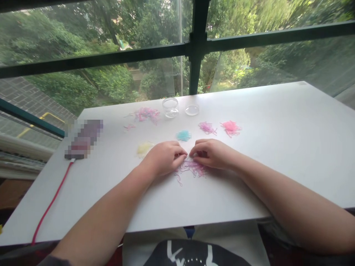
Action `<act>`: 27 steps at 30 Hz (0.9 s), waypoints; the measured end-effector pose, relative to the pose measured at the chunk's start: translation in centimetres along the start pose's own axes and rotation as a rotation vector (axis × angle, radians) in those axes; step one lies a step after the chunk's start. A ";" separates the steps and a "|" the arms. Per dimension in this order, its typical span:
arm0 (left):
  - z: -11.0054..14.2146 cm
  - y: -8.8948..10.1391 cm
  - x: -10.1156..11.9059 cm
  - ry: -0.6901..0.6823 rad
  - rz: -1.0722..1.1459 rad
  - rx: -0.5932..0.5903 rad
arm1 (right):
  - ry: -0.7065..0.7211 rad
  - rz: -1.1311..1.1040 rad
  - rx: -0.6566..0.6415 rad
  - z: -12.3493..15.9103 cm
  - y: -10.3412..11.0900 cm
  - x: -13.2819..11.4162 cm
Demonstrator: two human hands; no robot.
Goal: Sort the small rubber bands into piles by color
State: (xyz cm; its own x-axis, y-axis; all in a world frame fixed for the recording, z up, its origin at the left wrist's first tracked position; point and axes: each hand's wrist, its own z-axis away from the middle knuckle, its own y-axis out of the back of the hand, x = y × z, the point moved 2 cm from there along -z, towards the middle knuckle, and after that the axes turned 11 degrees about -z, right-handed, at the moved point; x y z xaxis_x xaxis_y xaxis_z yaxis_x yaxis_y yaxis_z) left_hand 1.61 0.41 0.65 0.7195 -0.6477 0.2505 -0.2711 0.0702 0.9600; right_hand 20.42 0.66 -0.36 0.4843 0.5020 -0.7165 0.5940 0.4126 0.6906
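Observation:
A loose pile of thin pink and purple strands (194, 169), some of them looped like small elastic bands, lies on the white table. At its left edge my left hand (168, 157) is closed, thumb and fingertips pinched together. My right hand (212, 154) faces it from the other side, its fingers curled in a pinch above the pile. The fingertips almost meet; whatever they hold is too small to make out. Just beyond the hands are small heaps sorted by colour: yellow (143, 149), light blue (183, 135), purple (207, 128) and coral pink (231, 128).
A mixed pink-purple heap (146, 114) lies near the table's back edge, beside a clear round jar (170, 108) and a clear shallow lid (192, 108). At left, a blurred-out device (84, 140) has a red cable (52, 201) running off the table (277, 147). Windows stand behind.

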 end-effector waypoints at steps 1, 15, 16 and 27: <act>0.0 0.0 0.0 -0.003 -0.001 -0.001 | -0.001 0.002 0.008 -0.1 -0.1 0.0; -0.2 -0.2 0.1 -0.004 0.015 -0.015 | -0.008 0.039 0.030 -0.1 -0.3 -0.2; -0.2 -0.2 0.0 -0.004 0.024 -0.012 | -0.008 0.024 0.035 -0.1 -0.2 -0.1; -0.4 -0.5 0.2 -0.056 0.097 0.045 | 0.023 -0.062 0.052 0.0 0.0 -0.1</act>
State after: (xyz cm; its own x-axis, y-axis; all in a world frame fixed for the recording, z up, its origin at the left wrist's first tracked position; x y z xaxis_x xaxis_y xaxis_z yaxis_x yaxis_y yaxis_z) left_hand 2.18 0.51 0.25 0.6519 -0.6810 0.3334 -0.3671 0.1013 0.9247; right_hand 20.31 0.60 -0.27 0.4304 0.4945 -0.7551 0.6555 0.4039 0.6381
